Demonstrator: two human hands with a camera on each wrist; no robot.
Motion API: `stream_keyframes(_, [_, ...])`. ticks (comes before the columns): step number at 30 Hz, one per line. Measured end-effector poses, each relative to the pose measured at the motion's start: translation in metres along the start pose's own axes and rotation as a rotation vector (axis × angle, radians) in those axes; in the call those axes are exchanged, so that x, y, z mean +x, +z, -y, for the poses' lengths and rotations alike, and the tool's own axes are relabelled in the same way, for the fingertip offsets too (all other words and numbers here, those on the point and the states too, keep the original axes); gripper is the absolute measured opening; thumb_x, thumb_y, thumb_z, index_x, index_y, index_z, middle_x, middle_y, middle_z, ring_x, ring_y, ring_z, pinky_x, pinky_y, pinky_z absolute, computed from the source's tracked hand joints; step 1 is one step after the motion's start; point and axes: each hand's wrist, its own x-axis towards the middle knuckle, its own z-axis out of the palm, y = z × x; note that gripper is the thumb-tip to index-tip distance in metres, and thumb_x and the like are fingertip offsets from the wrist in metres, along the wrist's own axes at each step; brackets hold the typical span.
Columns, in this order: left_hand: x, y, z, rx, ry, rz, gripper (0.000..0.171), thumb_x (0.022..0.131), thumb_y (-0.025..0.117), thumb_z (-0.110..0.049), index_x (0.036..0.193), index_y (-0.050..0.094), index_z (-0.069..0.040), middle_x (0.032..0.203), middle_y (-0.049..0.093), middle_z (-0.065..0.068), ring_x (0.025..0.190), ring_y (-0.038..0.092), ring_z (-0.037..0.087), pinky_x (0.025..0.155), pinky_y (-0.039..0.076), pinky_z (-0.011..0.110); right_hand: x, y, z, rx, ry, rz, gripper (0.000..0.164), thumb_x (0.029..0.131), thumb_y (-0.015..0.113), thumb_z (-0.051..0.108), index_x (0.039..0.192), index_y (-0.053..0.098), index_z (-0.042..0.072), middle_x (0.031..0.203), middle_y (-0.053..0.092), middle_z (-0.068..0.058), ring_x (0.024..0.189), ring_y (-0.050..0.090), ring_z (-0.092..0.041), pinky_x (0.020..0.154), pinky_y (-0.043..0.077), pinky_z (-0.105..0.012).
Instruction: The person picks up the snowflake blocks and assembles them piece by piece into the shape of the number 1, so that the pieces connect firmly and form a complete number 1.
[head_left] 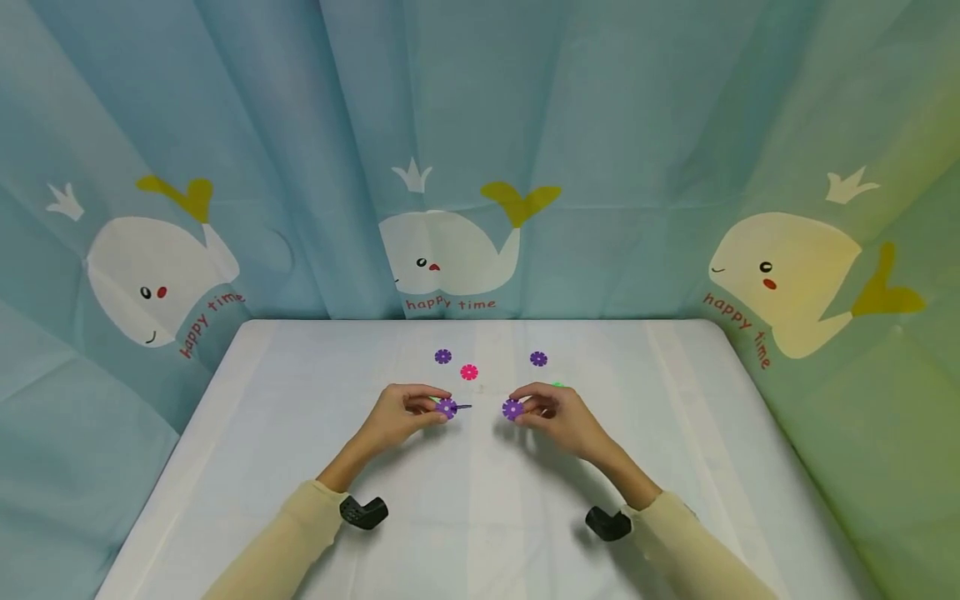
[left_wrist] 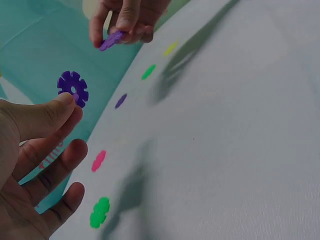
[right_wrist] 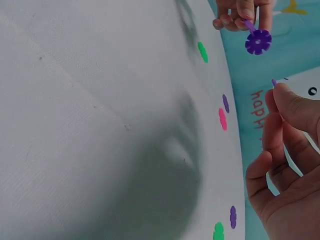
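Note:
Above the middle of the table, my left hand [head_left: 399,414] pinches a pair of purple notched discs [head_left: 446,408] between thumb and fingers. The two discs are joined at an angle; one shows its face, and the other [head_left: 463,407] appears edge-on, pointing right. Opposite it, my right hand [head_left: 561,419] pinches a single purple notched disc [head_left: 512,409] by its edge. A gap separates this disc from the joined pair. In the right wrist view, thumb and fingertips cover most of the single disc [right_wrist: 274,83].
Loose notched discs lie beyond the hands: purple [head_left: 443,357], pink [head_left: 468,372] and another purple [head_left: 538,359]. A green disc [head_left: 558,385] is partly hidden by the right hand. The left wrist view also shows a yellow disc [left_wrist: 170,48]. A whale-print curtain [head_left: 630,167] surrounds the white table [head_left: 480,533].

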Motion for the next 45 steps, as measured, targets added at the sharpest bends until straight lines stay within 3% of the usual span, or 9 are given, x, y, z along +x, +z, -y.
stream_keyframes(10, [0.004,0.01,0.001,-0.043,-0.003,0.036,0.03,0.087,0.083,-0.012,0.116,0.077,-0.007,0.09,0.073,0.005,0.078,0.062,0.015,0.065,0.045,0.023,-0.003,-0.004,-0.004,0.03,0.01,-0.017,0.027,0.088,0.082,0.01,0.114,0.075,0.009,0.09,0.074,-0.005,0.082,0.069,-0.016,0.075,0.056,-0.028])
stream_keyframes(24, [0.008,0.016,-0.006,-0.002,0.021,0.07,0.028,0.088,0.082,-0.01,0.115,0.077,-0.007,0.088,0.074,0.0,0.077,0.066,0.014,0.067,0.048,0.024,0.005,0.009,-0.001,0.05,-0.004,-0.01,0.028,0.088,0.081,0.008,0.115,0.076,0.006,0.092,0.076,-0.006,0.083,0.071,-0.016,0.076,0.057,-0.027])
stream_keyframes(29, [0.01,0.019,-0.006,0.003,0.026,0.074,0.028,0.088,0.082,-0.011,0.115,0.077,-0.007,0.088,0.074,0.0,0.078,0.067,0.013,0.068,0.049,0.024,0.007,0.015,0.0,0.068,0.016,0.001,0.03,0.088,0.08,0.004,0.117,0.074,0.001,0.094,0.076,-0.012,0.085,0.07,-0.02,0.075,0.056,-0.026])
stream_keyframes(36, [0.011,0.021,-0.007,0.013,0.027,0.064,0.027,0.088,0.082,-0.01,0.115,0.077,-0.007,0.088,0.074,0.0,0.077,0.066,0.014,0.067,0.049,0.024,0.001,0.013,0.036,0.073,0.025,0.015,0.029,0.088,0.077,-0.003,0.116,0.072,-0.007,0.094,0.074,-0.02,0.083,0.07,-0.024,0.073,0.055,-0.024])
stream_keyframes(45, [0.012,0.026,-0.004,-0.026,0.039,0.057,0.026,0.087,0.083,-0.008,0.112,0.078,-0.004,0.085,0.074,0.005,0.075,0.067,0.013,0.066,0.049,0.023,0.0,0.018,0.032,0.085,0.045,0.01,0.026,0.089,0.077,-0.002,0.115,0.073,-0.005,0.093,0.074,-0.017,0.082,0.069,-0.025,0.071,0.055,-0.024])
